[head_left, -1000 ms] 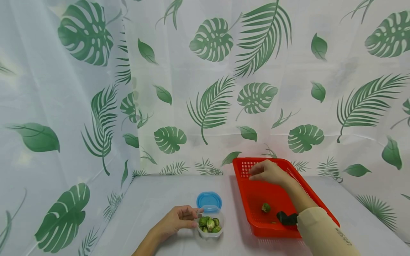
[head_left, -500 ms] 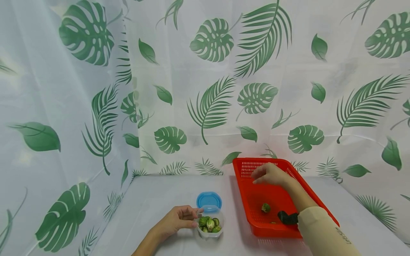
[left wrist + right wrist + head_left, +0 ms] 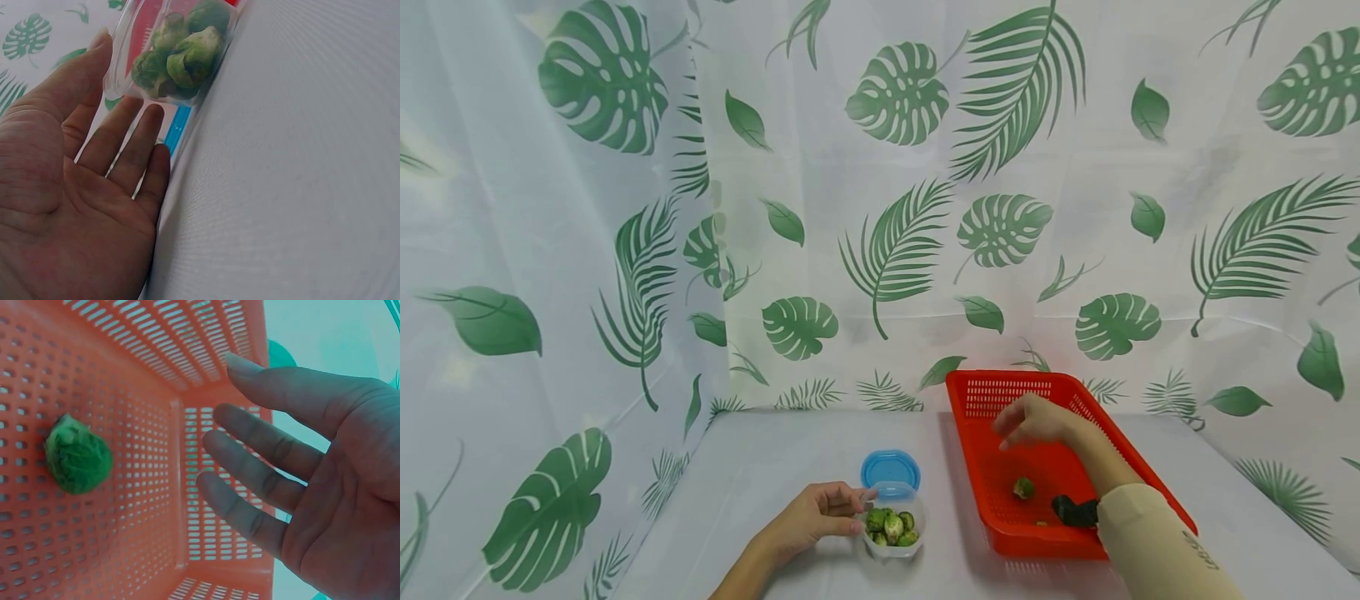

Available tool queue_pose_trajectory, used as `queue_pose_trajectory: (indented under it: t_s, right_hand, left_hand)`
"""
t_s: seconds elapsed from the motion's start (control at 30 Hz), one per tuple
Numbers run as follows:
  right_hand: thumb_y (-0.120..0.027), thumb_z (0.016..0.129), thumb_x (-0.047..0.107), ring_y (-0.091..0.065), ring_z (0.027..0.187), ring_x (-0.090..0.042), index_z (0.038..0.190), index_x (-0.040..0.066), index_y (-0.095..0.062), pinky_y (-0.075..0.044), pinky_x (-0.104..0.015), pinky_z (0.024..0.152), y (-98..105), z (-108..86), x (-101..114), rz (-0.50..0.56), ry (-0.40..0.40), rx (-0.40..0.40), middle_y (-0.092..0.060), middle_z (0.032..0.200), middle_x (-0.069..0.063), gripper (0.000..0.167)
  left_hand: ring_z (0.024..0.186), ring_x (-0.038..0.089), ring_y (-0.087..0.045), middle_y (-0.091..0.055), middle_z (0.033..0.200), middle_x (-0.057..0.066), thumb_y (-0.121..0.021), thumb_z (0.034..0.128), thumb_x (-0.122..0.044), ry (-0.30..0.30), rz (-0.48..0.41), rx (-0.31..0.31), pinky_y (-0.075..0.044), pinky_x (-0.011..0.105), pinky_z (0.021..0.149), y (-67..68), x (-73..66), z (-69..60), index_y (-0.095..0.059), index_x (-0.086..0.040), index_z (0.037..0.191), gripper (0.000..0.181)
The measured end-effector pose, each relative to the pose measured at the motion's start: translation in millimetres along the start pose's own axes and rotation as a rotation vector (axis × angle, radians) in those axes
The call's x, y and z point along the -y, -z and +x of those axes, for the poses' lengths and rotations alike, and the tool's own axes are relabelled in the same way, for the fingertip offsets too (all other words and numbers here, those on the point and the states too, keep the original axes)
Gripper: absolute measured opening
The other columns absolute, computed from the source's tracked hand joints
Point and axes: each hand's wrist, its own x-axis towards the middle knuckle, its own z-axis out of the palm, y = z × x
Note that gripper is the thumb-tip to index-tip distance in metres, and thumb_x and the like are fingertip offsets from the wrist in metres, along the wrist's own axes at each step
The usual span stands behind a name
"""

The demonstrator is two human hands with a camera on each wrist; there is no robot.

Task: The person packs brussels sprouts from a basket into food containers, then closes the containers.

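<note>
My left hand (image 3: 820, 515) is beside a small clear plastic container (image 3: 880, 546) holding several Brussels sprouts (image 3: 195, 57). In the left wrist view its thumb touches the rim, while relaxed fingers (image 3: 134, 147) reach along the near side. The container's blue lid (image 3: 891, 471) lies behind it. Over the red basket (image 3: 988, 500) hovers my right hand (image 3: 1033, 419), loosely spread and holding nothing. One Brussels sprout (image 3: 78, 456) sits on the basket floor, apart from the right fingers (image 3: 250, 440).
A dark object (image 3: 1075, 511) appears by the right cuff; its kind is unclear. A tiny pale scrap (image 3: 1041, 524) lies in the basket. The white tabletop (image 3: 775, 450) meets a leaf-printed curtain (image 3: 880, 250) at the back and left.
My right hand has come slightly lower and nearer over the basket, its fingers dropping toward the sprout. The left hand and container have stayed put.
</note>
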Motion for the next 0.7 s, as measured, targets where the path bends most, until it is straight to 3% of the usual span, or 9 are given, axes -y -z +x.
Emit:
queue_pose_trajectory:
  t_s: [0.2, 0.7]
  right_hand:
    - [-0.089, 0.08, 0.014, -0.068, 0.097, -0.021, 0.114, 0.008, -0.078, -0.062, -0.047, 0.088, -2.7, 1.2, -5.8, -0.005, -0.081, 0.021, -0.077, 0.114, -0.013, 0.036]
    - [-0.087, 0.081, 0.009, -0.067, 0.095, -0.023, 0.109, 0.006, -0.078, -0.063, -0.048, 0.087, -7.4, 0.9, -10.2, -0.019, -0.177, 0.098, -0.076, 0.104, -0.007, 0.03]
  left_hand:
    - [0.129, 0.018, -0.064, -0.073, 0.128, 0.009, -0.082, 0.0904, -0.016, -0.004, -0.003, 0.008, -0.058, 0.026, 0.094, 1.3, 0.5, -0.3, -0.068, -0.009, 0.106, 0.022]
    - [0.137, 0.023, -0.059, -0.074, 0.123, 0.006, -0.082, 0.0902, -0.016, 0.007, -0.002, -0.002, -0.058, 0.027, 0.095, -0.8, -0.5, 0.1, -0.069, -0.009, 0.106, 0.022]
